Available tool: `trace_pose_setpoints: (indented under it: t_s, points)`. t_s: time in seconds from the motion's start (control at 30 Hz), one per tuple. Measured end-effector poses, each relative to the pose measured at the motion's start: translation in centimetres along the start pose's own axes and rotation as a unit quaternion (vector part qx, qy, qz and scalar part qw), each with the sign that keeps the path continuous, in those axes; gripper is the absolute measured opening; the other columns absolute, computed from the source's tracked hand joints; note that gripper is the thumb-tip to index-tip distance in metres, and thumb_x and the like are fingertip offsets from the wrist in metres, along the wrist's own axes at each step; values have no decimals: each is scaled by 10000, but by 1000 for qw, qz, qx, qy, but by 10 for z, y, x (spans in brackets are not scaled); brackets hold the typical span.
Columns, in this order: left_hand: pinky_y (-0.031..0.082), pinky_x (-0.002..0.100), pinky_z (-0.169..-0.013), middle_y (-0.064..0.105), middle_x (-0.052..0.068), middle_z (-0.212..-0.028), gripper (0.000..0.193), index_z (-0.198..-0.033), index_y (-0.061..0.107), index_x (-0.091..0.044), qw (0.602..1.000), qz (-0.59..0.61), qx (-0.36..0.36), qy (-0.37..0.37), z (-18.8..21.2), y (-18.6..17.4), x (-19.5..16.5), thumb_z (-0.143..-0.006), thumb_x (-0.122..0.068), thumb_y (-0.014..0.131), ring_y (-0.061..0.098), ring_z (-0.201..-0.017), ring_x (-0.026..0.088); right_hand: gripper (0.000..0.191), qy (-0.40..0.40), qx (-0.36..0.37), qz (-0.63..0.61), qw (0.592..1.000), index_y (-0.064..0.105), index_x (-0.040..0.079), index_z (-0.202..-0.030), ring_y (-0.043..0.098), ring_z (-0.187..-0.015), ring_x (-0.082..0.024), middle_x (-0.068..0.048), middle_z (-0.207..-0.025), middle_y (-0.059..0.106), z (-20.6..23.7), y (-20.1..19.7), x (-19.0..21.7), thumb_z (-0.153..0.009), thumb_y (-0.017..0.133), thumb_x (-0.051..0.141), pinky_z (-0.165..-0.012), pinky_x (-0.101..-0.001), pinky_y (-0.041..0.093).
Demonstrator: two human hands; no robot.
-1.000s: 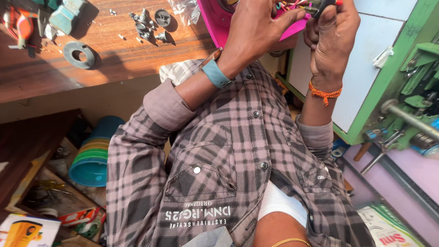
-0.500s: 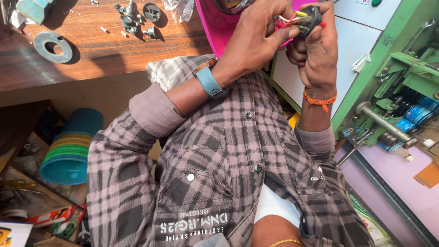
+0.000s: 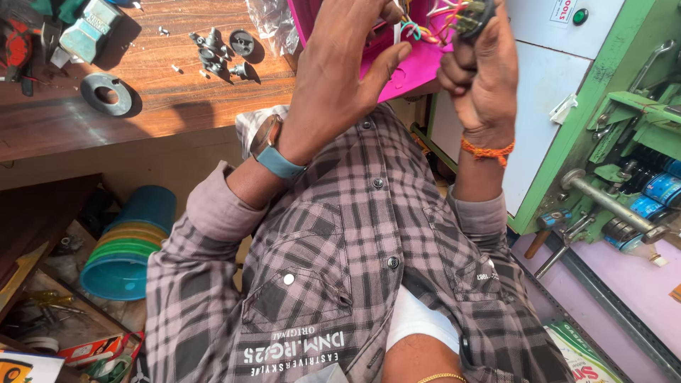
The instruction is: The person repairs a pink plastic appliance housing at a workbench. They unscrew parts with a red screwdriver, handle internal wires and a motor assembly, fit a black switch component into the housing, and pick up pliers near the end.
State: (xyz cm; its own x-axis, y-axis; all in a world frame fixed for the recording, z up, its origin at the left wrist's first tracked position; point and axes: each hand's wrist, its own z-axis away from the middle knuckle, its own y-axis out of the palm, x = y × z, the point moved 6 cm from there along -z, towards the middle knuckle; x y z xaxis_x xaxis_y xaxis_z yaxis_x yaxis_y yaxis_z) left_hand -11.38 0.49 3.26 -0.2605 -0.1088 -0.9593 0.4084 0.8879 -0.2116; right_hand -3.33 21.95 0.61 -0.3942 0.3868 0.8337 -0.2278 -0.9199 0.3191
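Left hand [image 3: 347, 71]: raised before the chest, fingers spread and loosely curled, fingertips among a bunch of coloured wires [image 3: 425, 25]; whether it pinches a wire cannot be told, the fingertips being cut off by the top edge. A watch with a blue strap [image 3: 273, 152] sits on this wrist.

Right hand [image 3: 482, 78]: clenched around a small dark electrical part [image 3: 474, 14], from which the wires run; the part is half out of frame and its kind is hard to make out. An orange thread band [image 3: 486, 149] circles the wrist.

Pink panel [image 3: 418, 64]: bright, flat, directly behind both hands, its upper portion cut off; the wires lie across it.

Checked shirt [image 3: 340, 269]: grey and mauve, sleeves rolled, fills the lower centre; a printed patch, seen upside down, at the chest pocket.

Wooden bench [image 3: 163, 99]: upper left. On it a flat metal ring [image 3: 106, 92], a cluster of small dark metal fittings [image 3: 220, 53], a grey-green boxy part [image 3: 89, 35] partly out of frame, and a crumpled clear plastic bag [image 3: 273, 25].

Below the bench: stacked plastic tubs [image 3: 124, 259], blue outermost with yellow and green rims within; cardboard packets in red and yellow [image 3: 89, 351] at the bottom left corner, partly cropped.

Right side: white cabinet face [image 3: 546, 78] with a small rectangular label and a green round button [image 3: 580, 15] near the top; green machine [image 3: 624, 135] with a metal shaft and blue spools; printed green-and-white paper [image 3: 585, 351] on the floor, cropped.
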Motion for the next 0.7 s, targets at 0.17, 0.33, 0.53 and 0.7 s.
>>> trace_pose_setpoints:
  t_s: [0.17,0.33,0.53,0.7]
  points:
    - [533,373,-909,623,75,-1142,453,-1356,542,-84,992,103,51,-50,1,10,-1,-988,-226,766,654,-1038,236,589,-123,15,148,981,455,112,-1385,362,-521,-46,7,-726,377,28,-7,6,-1048,705,526,-487,-216,262]
    - [510,379,-1131,610,127,-1340,662,-1421,489,-34,975,145,166,21,4,33,8,-1025,-383,889,616,-1316,273,501,-238,-5,372,897,528,82,-1369,452,-602,-75,-59,-797,479,40,3,-22,-1095,742,443,-532,-246,305]
    - [495,385,-1100,611,116,-1366,638,-1441,481,-34,980,78,173,55,26,30,24,-963,-237,852,596,-1288,298,565,-303,-92,418,852,581,-2,-1245,339,-585,-55,28,-645,387,52,-3,-50,-1015,822,455,-551,-272,237]
    - [494,447,-979,652,58,-1288,535,-1386,601,-112,942,-201,232,139,37,40,41,-918,-181,852,615,-1106,317,503,-279,-179,372,867,689,20,-1145,448,-615,-55,10,-773,519,82,-35,-82,-1114,633,519,-560,-246,311]
